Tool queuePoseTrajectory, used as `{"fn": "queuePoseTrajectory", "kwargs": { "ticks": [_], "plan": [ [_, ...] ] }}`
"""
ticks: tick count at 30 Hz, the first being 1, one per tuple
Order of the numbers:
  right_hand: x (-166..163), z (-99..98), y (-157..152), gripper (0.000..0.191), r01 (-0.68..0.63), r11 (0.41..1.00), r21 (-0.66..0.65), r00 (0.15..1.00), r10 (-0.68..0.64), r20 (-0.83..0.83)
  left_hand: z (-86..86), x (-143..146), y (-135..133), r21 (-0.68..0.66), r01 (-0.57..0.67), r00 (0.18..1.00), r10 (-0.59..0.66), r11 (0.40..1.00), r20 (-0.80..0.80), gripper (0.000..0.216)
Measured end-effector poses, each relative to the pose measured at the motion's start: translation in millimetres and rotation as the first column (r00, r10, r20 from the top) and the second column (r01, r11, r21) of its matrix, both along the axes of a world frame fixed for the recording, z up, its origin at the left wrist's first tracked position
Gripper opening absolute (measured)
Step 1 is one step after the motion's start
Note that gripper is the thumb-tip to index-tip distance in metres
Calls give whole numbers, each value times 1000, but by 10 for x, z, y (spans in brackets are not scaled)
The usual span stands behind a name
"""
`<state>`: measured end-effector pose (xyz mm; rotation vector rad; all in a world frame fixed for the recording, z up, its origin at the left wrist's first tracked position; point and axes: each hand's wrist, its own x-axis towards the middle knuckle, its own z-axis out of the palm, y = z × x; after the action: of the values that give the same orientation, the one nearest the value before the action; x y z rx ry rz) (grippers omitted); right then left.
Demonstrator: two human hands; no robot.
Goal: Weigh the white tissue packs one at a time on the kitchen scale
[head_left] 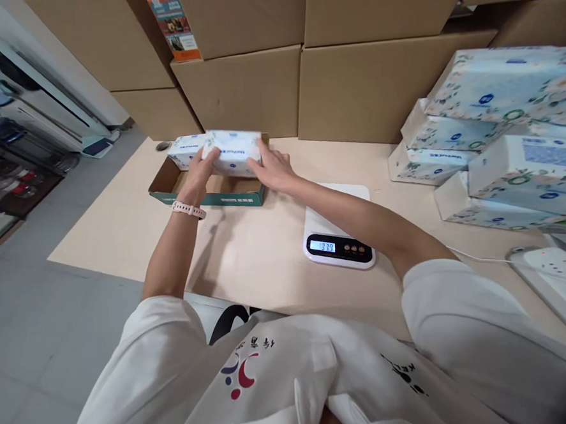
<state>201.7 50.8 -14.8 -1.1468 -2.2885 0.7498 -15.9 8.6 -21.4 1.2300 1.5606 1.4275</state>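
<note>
A white and blue tissue pack [234, 152] lies tilted over the open green cardboard box [215, 198] on the beige table. My left hand [202, 171] grips the pack's left end, fingers curled over its top. Against the pack's right end rests my right hand [273, 169], its fingers pressed to the wrapper. A second, similar pack [186, 149] lies in the box just behind and to the left. A pink band circles my left wrist.
A white digital scale [338, 234] with a lit display sits on the table under my right forearm. Several tissue packs [499, 135] are stacked at right, a white power strip [563, 284] nearer me. Large cardboard cartons [352, 86] wall the back.
</note>
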Motion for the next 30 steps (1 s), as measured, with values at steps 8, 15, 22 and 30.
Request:
{"fn": "queuePoseTrajectory", "kwargs": {
  "ticks": [8,15,22,30],
  "plan": [
    [247,-104,-455,51,-380,906,186,917,342,205,-102,-157,187,-71,236,806,-236,969,-543,92],
    [280,-129,-439,47,-420,892,169,886,362,290,73,8,725,-205,209,762,-290,956,-579,85],
    [1367,233,-822,51,-60,867,495,993,100,-56,417,942,715,51,355,922,-341,933,-185,51],
    [4019,293,-681,85,1000,6,20,19,-622,-783,566,3355,369,-22,884,448,-831,468,330,59]
  ]
}}
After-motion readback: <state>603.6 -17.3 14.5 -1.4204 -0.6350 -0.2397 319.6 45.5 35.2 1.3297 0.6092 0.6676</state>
